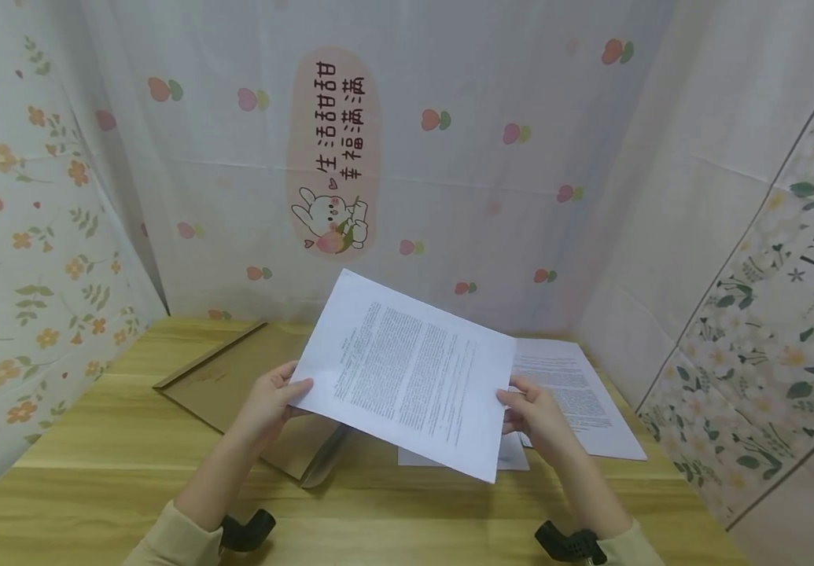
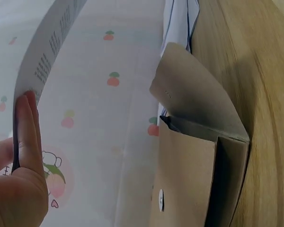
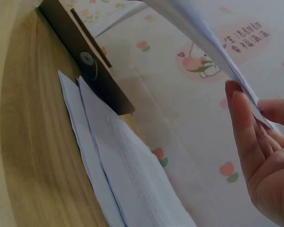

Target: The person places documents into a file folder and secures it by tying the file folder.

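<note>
Both hands hold a printed sheaf of paper [image 1: 407,377] tilted above the table. My left hand [image 1: 272,405] pinches its left edge, thumb on the printed face and fingers behind. On the opposite edge my right hand [image 1: 537,417] pinches the paper between thumb and fingers. Below and left lies a brown paper document envelope [image 1: 237,369]; the left wrist view shows its flap [image 2: 194,90] raised and a round button [image 2: 161,200] on its front. More printed papers [image 1: 576,401] lie on the table at the right, partly hidden behind the held sheaf.
The wooden table [image 1: 350,519] reaches back to a patterned curtain [image 1: 463,157]. Flowered cloth [image 1: 17,236] hangs at the left side and another printed cloth [image 1: 767,354] at the right. Black wrist mounts [image 1: 247,531] sit by both sleeves.
</note>
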`<state>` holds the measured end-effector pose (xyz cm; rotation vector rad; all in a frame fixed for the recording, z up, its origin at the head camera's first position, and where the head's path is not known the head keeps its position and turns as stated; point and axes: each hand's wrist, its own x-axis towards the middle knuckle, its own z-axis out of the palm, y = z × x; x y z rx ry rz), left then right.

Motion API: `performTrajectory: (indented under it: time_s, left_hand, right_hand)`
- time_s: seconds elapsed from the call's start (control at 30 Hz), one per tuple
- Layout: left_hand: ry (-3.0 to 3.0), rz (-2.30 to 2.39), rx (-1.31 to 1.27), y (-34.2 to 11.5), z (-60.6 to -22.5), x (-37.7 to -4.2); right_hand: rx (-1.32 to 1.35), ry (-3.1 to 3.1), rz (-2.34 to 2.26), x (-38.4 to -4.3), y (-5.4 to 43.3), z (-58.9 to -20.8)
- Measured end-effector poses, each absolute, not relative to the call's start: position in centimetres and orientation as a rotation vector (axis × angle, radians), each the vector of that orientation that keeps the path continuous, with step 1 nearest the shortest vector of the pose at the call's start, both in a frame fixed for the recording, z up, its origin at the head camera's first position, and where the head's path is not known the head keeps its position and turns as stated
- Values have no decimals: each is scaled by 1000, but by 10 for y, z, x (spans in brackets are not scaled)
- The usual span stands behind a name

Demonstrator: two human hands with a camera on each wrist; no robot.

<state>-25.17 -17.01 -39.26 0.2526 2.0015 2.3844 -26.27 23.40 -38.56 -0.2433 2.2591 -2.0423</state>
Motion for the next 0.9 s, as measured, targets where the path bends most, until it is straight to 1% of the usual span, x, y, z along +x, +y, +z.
performTrajectory:
  time_s: [0.13,0.27,0.53,0.7,0.9]
  left_hand:
    - [2045,2356,274,-170,-393,-253]
    - [2118,2255,352,-172,-395,-254]
    - [2290,1852,711,-180,-402,-253]
    - [2390,1592,881,-183,-409,-252]
    - [2647,1189,914,-179,-413,-249]
  right_hand:
    - [-289,2195,-2027,-258,239,-386]
    - [-307,2166,-2039,-257,247,-387]
    - [-427,2068,-2035,-265,274,-391]
    - [-389,2002,-2033,-272,290,-399]
    - [-299,1947,-2011,-279,300,-412]
